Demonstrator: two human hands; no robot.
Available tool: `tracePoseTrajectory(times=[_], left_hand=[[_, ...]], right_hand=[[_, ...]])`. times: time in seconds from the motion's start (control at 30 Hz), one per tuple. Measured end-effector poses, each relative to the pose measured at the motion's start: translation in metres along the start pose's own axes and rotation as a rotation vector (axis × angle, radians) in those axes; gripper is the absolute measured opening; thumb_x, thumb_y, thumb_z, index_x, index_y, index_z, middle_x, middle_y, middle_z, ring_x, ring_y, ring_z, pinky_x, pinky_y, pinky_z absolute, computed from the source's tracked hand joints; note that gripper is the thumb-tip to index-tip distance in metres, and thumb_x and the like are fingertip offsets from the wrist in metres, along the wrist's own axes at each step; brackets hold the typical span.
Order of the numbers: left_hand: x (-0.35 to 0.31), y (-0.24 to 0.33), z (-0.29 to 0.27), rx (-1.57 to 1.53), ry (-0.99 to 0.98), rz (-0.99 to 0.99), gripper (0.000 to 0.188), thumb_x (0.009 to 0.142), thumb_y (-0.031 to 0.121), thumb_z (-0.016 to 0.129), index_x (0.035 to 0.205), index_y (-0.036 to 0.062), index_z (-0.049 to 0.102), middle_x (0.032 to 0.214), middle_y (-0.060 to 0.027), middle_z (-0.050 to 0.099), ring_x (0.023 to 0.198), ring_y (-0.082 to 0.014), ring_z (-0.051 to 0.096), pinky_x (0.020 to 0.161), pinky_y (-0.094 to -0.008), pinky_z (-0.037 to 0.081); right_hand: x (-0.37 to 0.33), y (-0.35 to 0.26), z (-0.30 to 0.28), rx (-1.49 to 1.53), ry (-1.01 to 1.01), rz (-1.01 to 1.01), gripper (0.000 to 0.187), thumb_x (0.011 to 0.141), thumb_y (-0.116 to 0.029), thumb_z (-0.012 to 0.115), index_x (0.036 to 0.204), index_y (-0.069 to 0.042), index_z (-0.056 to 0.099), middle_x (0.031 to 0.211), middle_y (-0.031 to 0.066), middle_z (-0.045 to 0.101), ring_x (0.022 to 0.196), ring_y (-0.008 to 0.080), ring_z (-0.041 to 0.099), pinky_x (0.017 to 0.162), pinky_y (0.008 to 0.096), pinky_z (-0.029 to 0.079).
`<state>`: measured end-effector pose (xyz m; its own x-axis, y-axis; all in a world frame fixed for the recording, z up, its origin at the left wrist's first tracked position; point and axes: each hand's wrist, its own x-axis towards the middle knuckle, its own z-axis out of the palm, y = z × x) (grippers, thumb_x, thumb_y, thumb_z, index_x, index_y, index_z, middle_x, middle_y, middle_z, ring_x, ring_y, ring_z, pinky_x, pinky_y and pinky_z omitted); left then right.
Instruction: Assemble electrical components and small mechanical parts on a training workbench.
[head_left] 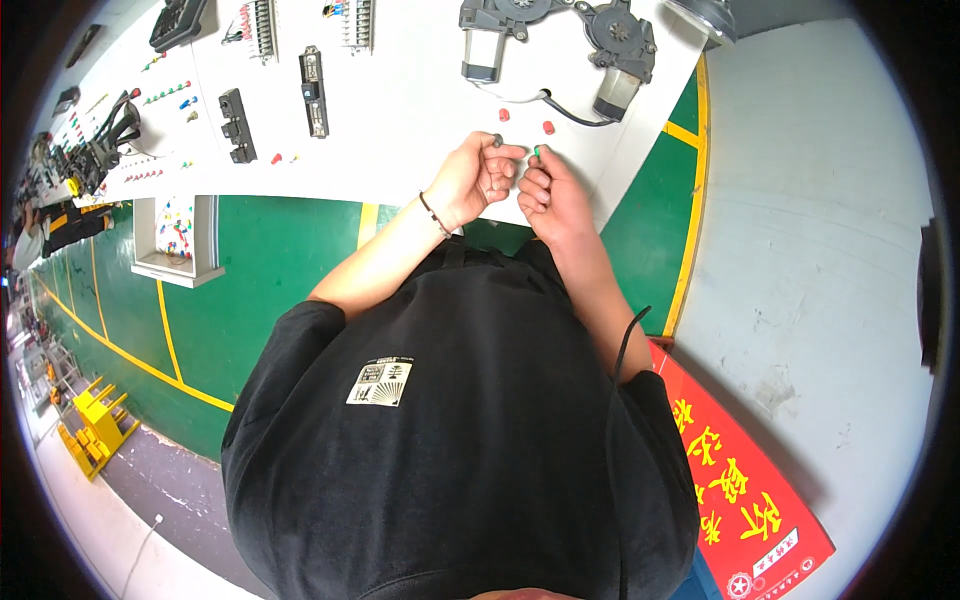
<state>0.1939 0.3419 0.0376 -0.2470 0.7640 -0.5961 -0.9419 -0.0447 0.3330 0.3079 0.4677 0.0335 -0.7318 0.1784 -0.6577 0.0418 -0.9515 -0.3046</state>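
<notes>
Both of my hands are over the near edge of the white table [400, 165], close together. Between the thumb and fingers of my left hand [470, 180] is a small dark grey piece [497, 141], its kind too small to make out. A bracelet is on that wrist. My right hand [556, 200] is closed, pinching a small green cap [537, 151] at the fingertips. Just beyond my fingers lie a red cap [504, 115] and a second red cap [548, 128]. Behind them sit a geared motor [484, 55] and another geared motor [622, 90] with a black cable.
To the left lie a black switch panel [237, 126], a longer one [314, 92] and terminal strips [357, 25]. An open drawer [215, 240] with small coloured parts juts out. A grey wall [810, 200] and a red sign board [745, 480] stand at my right.
</notes>
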Motion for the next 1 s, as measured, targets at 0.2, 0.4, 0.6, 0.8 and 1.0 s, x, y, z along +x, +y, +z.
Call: tracePoseTrajectory(times=[0.2,0.4,0.6,0.8,1.0], left_hand=[[-0.008,-0.005,0.002,0.070,0.147,0.071,0.035,0.102,0.036,0.054,0.084,0.0059,0.060,0.063,0.0006,0.051,0.050,-0.0095,0.043,0.043,-0.0240,0.029],[-0.013,-0.002,0.007,0.180,0.186,0.177,0.024,0.100,0.023,0.059,0.086,0.0031,0.062,0.065,0.0010,0.053,0.051,-0.0078,0.042,0.043,-0.0223,0.027],[-0.006,-0.002,0.006,-0.005,0.053,0.003,0.042,0.103,0.034,0.038,0.105,0.0002,0.063,0.071,0.0009,0.049,0.054,-0.0105,0.033,0.051,-0.0250,0.031],[-0.011,-0.007,0.001,0.065,0.154,0.080,0.033,0.101,0.035,0.054,0.094,0.0037,0.062,0.066,0.0025,0.048,0.052,-0.0087,0.038,0.047,-0.0233,0.029],[-0.006,-0.004,0.003,0.148,0.190,0.136,0.026,0.100,0.028,0.060,0.090,0.0036,0.062,0.063,0.0031,0.048,0.051,-0.0083,0.040,0.044,-0.0229,0.029]], right_hand=[[-0.009,-0.005,0.004,-0.016,-0.009,0.056,0.036,0.104,-0.032,0.045,0.105,0.002,0.055,0.064,-0.0027,0.036,0.049,0.0082,0.031,0.044,0.0239,0.025],[-0.009,-0.010,0.009,0.010,-0.114,0.068,0.032,0.105,-0.025,0.043,0.110,0.004,0.055,0.067,-0.0022,0.039,0.051,0.0088,0.033,0.046,0.0235,0.027],[-0.003,-0.001,0.002,0.053,-0.113,0.052,0.028,0.106,-0.029,0.048,0.095,-0.004,0.052,0.063,-0.0025,0.038,0.049,0.0079,0.033,0.044,0.0231,0.026],[-0.015,0.002,0.009,0.084,-0.041,0.050,0.035,0.105,-0.031,0.043,0.101,0.001,0.054,0.063,-0.0026,0.037,0.049,0.0084,0.033,0.044,0.0241,0.027],[-0.006,-0.002,0.004,0.047,-0.125,0.017,0.030,0.104,-0.025,0.045,0.109,0.003,0.053,0.065,-0.0026,0.038,0.051,0.0091,0.033,0.046,0.0231,0.027]])
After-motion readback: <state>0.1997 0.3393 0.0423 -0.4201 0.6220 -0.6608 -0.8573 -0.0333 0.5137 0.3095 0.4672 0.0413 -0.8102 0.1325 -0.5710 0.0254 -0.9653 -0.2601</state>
